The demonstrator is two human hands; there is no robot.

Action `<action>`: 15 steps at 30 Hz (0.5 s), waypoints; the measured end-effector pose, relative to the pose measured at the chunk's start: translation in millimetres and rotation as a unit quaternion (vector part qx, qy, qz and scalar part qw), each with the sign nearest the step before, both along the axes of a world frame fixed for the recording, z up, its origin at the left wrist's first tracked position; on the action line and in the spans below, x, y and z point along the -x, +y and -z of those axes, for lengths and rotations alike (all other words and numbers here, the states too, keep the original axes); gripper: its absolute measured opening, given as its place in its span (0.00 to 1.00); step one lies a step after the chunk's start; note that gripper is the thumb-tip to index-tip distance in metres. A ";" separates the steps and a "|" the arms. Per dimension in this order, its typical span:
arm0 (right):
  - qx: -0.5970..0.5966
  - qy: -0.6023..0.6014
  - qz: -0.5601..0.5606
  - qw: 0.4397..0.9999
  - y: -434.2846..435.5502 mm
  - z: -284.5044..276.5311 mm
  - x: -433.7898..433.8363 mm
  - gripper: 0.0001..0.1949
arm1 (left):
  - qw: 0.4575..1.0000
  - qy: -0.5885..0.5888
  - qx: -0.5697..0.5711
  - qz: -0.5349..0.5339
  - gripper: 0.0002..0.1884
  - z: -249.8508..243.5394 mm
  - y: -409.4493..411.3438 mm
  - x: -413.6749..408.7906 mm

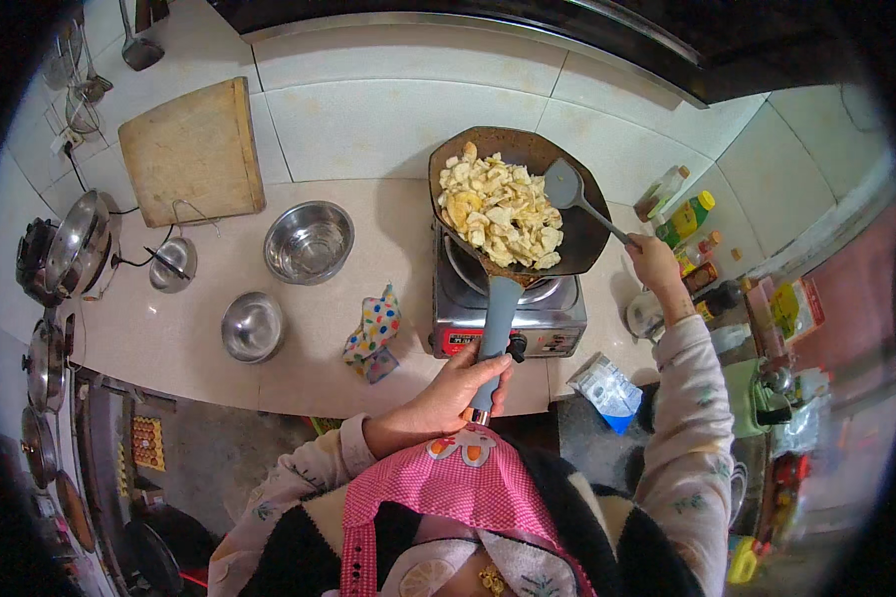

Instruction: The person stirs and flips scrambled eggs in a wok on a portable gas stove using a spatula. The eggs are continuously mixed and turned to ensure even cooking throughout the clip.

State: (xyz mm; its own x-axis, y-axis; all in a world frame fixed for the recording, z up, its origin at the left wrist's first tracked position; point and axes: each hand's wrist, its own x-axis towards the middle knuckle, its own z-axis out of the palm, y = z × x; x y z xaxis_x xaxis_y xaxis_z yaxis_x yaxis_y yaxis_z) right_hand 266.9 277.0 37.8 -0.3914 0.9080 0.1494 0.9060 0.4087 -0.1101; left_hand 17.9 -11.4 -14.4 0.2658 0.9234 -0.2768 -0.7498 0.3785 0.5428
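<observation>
My left hand (452, 388) is closed around the grey handle of a dark wok (586, 239) over a gas stove (448, 298). Pale yellow sliced pieces of food (504, 213) fill the wok's left and middle part. My right hand (655, 270) grips the handle of a grey spatula (564, 183), whose blade rests at the food's upper right edge, inside the wok.
Two steel bowls (309, 242) (253, 327) and a dotted cloth (374, 333) lie left of the stove. A wooden cutting board (193, 153) leans on the wall. Bottles (685, 218) stand at the right; an opened packet (607, 392) lies near the front edge.
</observation>
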 end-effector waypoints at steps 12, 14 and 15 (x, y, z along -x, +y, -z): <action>0.005 -0.022 0.013 1.000 -0.4 -0.5 2.6 0.12 | 1.000 -0.018 -0.002 0.003 0.11 -0.4 0.0 0.7; -0.003 -0.013 0.015 1.000 -2.8 0.1 1.9 0.12 | 1.000 -0.018 -0.006 0.007 0.11 1.2 0.5 0.4; -0.006 -0.008 0.015 1.000 -3.3 -0.2 2.4 0.12 | 1.000 -0.014 -0.007 0.007 0.11 2.8 0.7 0.4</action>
State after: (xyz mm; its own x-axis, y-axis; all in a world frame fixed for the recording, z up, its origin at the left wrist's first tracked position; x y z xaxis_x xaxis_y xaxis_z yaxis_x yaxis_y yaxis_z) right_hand 264.5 273.7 37.9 -0.3662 0.9176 0.1546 0.9197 0.3822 -0.0898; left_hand 17.4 -10.6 -17.1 0.2869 0.9229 -0.2567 -0.7590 0.3825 0.5269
